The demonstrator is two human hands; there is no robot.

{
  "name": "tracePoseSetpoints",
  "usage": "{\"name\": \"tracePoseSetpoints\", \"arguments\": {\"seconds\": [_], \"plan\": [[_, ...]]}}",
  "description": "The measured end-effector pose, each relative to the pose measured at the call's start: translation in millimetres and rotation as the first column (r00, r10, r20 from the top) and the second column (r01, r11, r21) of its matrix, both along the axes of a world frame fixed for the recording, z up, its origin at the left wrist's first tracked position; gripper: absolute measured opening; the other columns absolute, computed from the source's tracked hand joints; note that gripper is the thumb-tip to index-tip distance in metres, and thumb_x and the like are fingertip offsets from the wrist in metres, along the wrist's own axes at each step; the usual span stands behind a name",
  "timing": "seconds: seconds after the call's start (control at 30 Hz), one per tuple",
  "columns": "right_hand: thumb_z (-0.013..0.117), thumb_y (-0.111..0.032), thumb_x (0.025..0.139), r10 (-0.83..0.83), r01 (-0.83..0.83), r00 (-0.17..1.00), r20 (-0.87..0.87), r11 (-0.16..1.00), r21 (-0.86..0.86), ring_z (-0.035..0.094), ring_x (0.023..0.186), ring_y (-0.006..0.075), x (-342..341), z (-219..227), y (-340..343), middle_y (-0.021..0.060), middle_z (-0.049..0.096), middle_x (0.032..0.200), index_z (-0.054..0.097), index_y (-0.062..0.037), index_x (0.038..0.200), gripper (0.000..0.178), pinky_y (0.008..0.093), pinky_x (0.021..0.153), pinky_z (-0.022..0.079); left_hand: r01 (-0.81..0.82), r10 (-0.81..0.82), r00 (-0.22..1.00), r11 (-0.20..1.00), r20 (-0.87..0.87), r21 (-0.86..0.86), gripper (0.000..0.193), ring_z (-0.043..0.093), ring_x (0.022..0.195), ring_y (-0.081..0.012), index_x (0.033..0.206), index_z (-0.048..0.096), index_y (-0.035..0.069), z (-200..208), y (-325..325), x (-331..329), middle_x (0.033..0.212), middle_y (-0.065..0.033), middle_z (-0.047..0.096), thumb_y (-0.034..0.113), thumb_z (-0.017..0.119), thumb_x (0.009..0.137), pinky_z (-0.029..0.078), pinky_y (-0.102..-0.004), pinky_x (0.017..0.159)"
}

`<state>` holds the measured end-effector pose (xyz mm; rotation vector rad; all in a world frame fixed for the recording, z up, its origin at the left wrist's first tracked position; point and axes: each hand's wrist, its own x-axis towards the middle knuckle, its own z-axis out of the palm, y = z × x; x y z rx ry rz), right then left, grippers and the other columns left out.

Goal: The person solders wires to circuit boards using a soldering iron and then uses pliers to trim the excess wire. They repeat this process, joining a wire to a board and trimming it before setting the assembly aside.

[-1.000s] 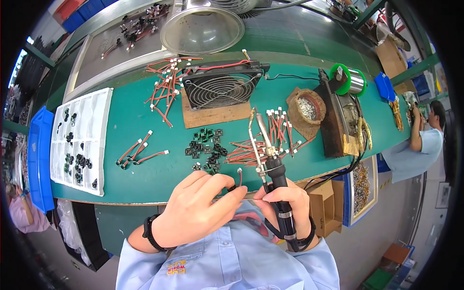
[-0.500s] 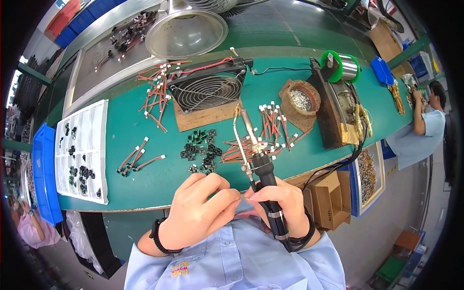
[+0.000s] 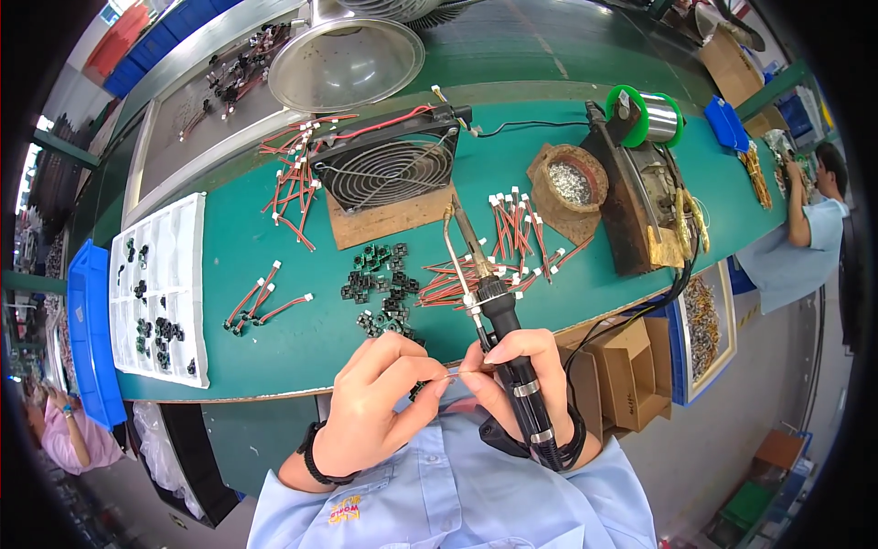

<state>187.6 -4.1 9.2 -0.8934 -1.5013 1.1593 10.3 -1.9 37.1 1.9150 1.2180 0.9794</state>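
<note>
My right hand (image 3: 535, 371) is wrapped round the black handle of a soldering iron (image 3: 499, 309) with a thin metal tube along its side; its tip points away from me. The right fingertips also pinch near a thin wire (image 3: 454, 373) stretched between my hands. My left hand (image 3: 380, 389) is closed in a pinch at the wire's other end. Just beyond the left hand lies a pile of small black and green parts (image 3: 382, 288). Red-and-black wire leads (image 3: 453, 282) with white connectors lie behind the iron.
A fan (image 3: 393, 165) stands on a board at the back. Right of it are a pot of metal shavings (image 3: 569, 186) and a solder spool (image 3: 654, 119) on a stand. At left are a white compartment tray (image 3: 187, 274), a blue bin (image 3: 91, 339) and several soldered leads (image 3: 259, 302). A co-worker sits far right.
My hands have drawn slightly apart, and the thin wire between them now shows. The iron has tilted a little, its tip shifting slightly.
</note>
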Motion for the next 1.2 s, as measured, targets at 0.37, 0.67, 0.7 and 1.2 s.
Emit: {"name": "tracePoseSetpoints", "arguments": {"seconds": [0.37,0.67,0.7,1.2], "plan": [[0.068,0.011,0.070,-0.011,-0.013,0.994,0.109,0.975,0.223,0.059,0.063,0.0175,4,8,10,0.0060,0.060,0.076,0.050,-0.0040,0.101,0.039,0.0280,0.056,0.048,0.048,-0.044,0.995,0.998,-0.089,0.041,0.018,0.050,0.065,-0.0224,0.082,0.060,0.006,2,1,-2,0.078,-0.0057,0.053,0.002,0.069,0.067,0.039,-0.0319,0.057],[0.067,0.008,0.074,-0.024,0.009,0.995,0.092,0.988,0.156,0.060,0.066,0.0143,0,3,0,0.0111,0.060,0.081,0.043,-0.0060,0.103,0.040,0.0253,0.059,0.049,0.081,-0.076,0.991,0.996,-0.109,0.046,0.017,0.052,0.067,-0.0210,0.082,0.061,0.002,7,-1,-2,0.080,-0.0098,0.053,-0.005,0.064,0.067,0.042,-0.0290,0.056],[0.067,0.007,0.076,-0.032,0.026,0.998,0.060,0.995,0.098,0.060,0.069,0.0136,-1,2,-1,0.0137,0.060,0.085,0.039,-0.0066,0.104,0.042,0.0250,0.061,0.049,0.081,-0.076,0.991,0.996,-0.110,0.046,0.017,0.052,0.067,-0.0210,0.082,0.061,0.002,7,-2,-2,0.080,-0.0098,0.053,-0.005,0.064,0.067,0.042,-0.0290,0.056],[0.064,0.010,0.075,-0.046,0.028,0.980,-0.191,0.995,-0.100,0.058,0.072,0.0106,-10,11,6,0.0105,0.057,0.084,0.036,-0.0076,0.104,0.044,0.0209,0.063,0.047,0.026,0.357,0.676,0.863,0.644,-0.505,0.027,0.055,0.082,-0.0177,0.112,0.048,0.002,-9,-2,-11,0.103,-0.0109,0.055,0.007,0.056,0.087,0.045,-0.0286,0.074]]}}
